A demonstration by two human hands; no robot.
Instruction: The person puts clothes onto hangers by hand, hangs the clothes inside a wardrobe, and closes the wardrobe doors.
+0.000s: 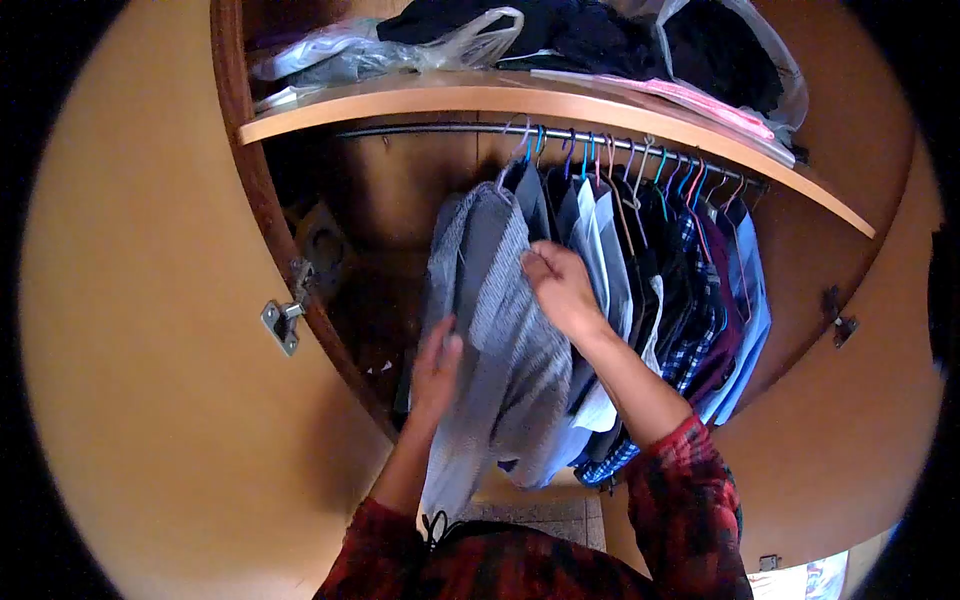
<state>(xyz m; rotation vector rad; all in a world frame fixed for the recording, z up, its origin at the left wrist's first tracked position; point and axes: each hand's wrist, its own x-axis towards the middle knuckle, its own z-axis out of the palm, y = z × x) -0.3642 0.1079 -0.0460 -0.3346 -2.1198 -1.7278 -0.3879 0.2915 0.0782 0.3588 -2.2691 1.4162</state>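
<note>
A grey textured jacket (497,290) hangs on a light purple hanger (501,176) at the left end of a row of clothes. My right hand (560,288) is at the jacket's right shoulder side, its fingers curled closed on the cloth. Beside the jacket's left side is my left hand (437,372), fingers stretched out and thumb apart; it is slightly blurred, and I cannot tell whether it touches the cloth. The jacket's lower part hangs down between my forearms.
A metal rail (440,128) carries several hung garments, among them a light blue shirt (750,300). Above it, a wooden shelf (420,98) bears folded clothes and plastic bags (455,45). Wardrobe doors stand open on both sides, with a metal hinge (284,322) at left.
</note>
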